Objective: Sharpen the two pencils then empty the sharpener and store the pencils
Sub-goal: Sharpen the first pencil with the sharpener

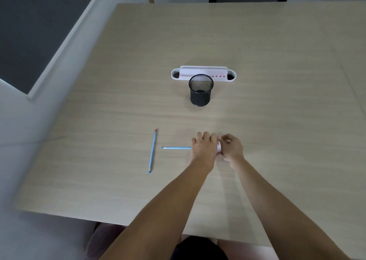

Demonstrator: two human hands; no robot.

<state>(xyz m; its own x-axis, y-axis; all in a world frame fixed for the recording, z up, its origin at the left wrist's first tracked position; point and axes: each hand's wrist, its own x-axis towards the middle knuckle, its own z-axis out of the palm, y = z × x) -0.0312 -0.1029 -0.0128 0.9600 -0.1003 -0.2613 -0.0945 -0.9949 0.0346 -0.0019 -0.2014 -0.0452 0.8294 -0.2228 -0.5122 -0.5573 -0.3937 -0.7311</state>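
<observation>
One blue pencil lies level above the table, its right end inside the left hand, whose grip is clamped around it. The right hand pinches the small pink sharpener at its tip. The other pencil lies loose to the left; a black mesh cup stands farther back.

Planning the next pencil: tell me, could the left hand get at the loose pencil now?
Probably not yet: the left hand grips the other pencil. Otherwise the way to the loose pencil looks free.
</observation>
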